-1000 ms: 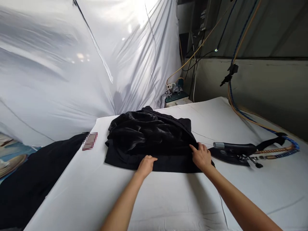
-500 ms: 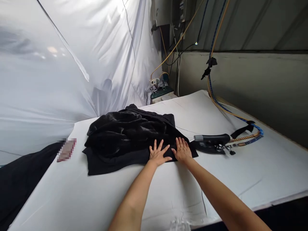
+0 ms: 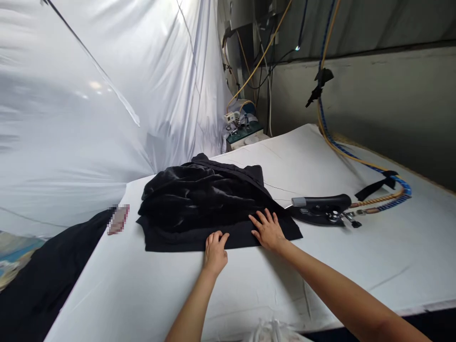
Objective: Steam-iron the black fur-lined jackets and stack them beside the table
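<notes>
White sheeting (image 3: pixel 89 95) hangs beyond the left hand (image 3: pixel 215 251), and a pale surface (image 3: pixel 160 285) spreads out all around it. Black cloth (image 3: pixel 210 199), part plush and part smooth, lies bunched just ahead of that hand, which has its fingers close together on the near border; can't tell if the thumb's actually pinching anything. Right hand (image 3: pixel 270 231) rests on the same border, fingers spread apart. What'd worry me: that iron-looking tool (image 3: pixel 318 209) sits just right of the right hand. If it's hot, a sideways slip could scorch something, and a tug on the hoses (image 3: pixel 389 205) could swing it. Can't make out whether its nose touches the cloth. Folds hide the underside, and a patch (image 3: pixel 118 219) well left of the left hand is pixelated.
</notes>
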`<action>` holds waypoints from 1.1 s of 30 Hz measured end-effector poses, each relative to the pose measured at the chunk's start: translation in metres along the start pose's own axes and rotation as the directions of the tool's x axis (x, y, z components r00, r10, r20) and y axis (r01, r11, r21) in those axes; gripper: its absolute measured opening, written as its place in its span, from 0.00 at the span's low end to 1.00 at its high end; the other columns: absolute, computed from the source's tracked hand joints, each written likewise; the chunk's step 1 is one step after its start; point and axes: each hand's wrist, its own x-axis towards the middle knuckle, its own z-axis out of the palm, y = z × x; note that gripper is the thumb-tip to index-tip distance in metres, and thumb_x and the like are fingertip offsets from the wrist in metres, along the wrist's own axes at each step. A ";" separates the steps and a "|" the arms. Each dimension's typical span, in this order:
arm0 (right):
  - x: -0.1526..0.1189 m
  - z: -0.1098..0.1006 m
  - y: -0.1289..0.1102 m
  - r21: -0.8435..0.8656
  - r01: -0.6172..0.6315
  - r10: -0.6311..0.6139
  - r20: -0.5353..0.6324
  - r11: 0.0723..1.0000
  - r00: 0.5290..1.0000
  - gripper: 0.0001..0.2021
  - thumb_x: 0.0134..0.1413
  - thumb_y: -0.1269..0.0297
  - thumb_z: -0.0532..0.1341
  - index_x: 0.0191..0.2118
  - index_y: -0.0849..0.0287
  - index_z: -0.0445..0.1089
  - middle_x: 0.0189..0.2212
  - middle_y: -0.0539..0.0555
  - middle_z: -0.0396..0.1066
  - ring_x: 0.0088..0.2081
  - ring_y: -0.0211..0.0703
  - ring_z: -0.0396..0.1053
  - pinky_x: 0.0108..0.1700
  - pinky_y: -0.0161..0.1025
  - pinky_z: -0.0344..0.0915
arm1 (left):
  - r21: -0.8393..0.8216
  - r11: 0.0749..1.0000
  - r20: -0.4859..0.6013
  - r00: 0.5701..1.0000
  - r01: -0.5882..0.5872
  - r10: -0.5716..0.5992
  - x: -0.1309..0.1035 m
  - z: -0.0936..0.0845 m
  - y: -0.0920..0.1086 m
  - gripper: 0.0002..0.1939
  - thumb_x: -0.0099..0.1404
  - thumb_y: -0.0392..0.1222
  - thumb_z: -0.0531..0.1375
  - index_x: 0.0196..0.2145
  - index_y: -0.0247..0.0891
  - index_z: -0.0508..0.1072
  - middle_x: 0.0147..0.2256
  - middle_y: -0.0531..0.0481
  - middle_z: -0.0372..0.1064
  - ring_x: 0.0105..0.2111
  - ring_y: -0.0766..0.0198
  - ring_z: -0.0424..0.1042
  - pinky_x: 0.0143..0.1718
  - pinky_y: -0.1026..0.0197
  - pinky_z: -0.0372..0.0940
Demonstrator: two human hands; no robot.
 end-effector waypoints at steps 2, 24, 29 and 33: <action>0.007 0.010 -0.001 -0.034 -0.048 0.047 -0.022 0.998 0.999 0.28 0.53 0.52 0.50 0.60 0.45 0.49 0.61 0.53 0.47 0.61 0.63 0.34 0.56 0.63 0.31 | 0.030 1.000 0.002 1.000 0.002 -0.002 0.003 0.000 -0.003 0.36 0.49 0.24 0.53 0.54 0.49 0.60 0.48 0.49 0.57 0.49 0.59 0.54 0.51 0.56 0.52; -0.048 -0.005 0.044 0.084 0.316 -0.326 0.171 0.945 0.930 0.29 0.45 0.69 0.53 0.57 0.53 0.58 0.61 0.52 0.47 0.62 0.53 0.34 0.58 0.55 0.42 | -0.201 0.980 0.391 0.918 0.016 0.065 0.003 -0.031 0.005 0.24 0.51 0.27 0.52 0.45 0.44 0.68 0.37 0.51 0.64 0.36 0.65 0.64 0.38 0.66 0.60; -0.044 0.000 0.043 -0.044 0.069 -0.071 -0.059 0.997 0.996 0.23 0.53 0.56 0.48 0.56 0.47 0.59 0.61 0.53 0.48 0.62 0.57 0.35 0.57 0.62 0.38 | -0.165 0.985 0.145 0.989 0.046 -0.022 0.017 -0.014 0.043 0.18 0.62 0.43 0.50 0.50 0.47 0.66 0.41 0.48 0.61 0.44 0.60 0.59 0.46 0.58 0.57; -0.044 0.018 0.047 -0.089 0.047 -0.061 -0.160 0.995 0.985 0.25 0.53 0.56 0.49 0.58 0.45 0.55 0.61 0.52 0.46 0.62 0.57 0.34 0.56 0.63 0.40 | -0.087 0.996 0.095 0.995 0.030 -0.022 0.024 0.003 0.070 0.27 0.60 0.50 0.52 0.57 0.57 0.54 0.52 0.48 0.54 0.50 0.53 0.53 0.51 0.45 0.51</action>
